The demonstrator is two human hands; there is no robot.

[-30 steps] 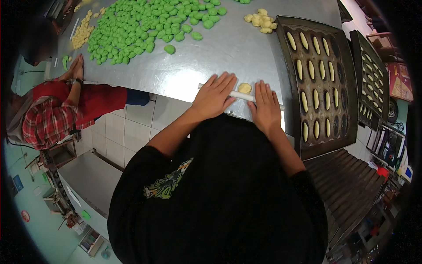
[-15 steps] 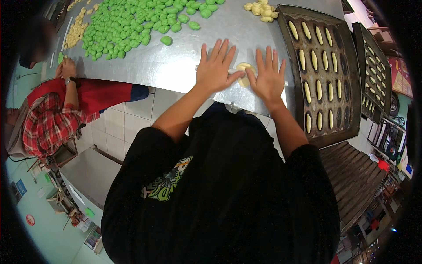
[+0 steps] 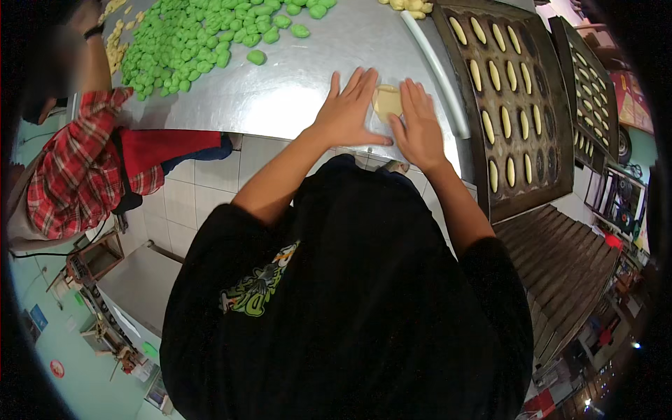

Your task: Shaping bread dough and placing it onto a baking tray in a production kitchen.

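A flattened oval of pale yellow dough (image 3: 387, 102) lies on the steel table between my two hands. My left hand (image 3: 346, 115) is at its left edge, fingers stretched and thumb pointing to the right. On its other side my right hand (image 3: 421, 126) lies nearly flat, fingers extended and close together, at the dough's right edge. Neither hand holds anything that shows. To the right of my right hand, a white rolling pin (image 3: 439, 78) rests at a slant alongside the baking tray.
The dark baking tray (image 3: 498, 220) on the right bears rows of slim dough sticks; another tray (image 3: 595, 105) stands beyond it. Many green dough balls (image 3: 182, 52) cover the table's far left. Yellow dough pieces (image 3: 413, 7) sit at the back. A co-worker (image 3: 66, 168) reaches over the left end.
The rolling pin has gone from under my hands to beside the tray. My hands have come to the dough's edges. The co-worker's arm has stretched farther across the table.
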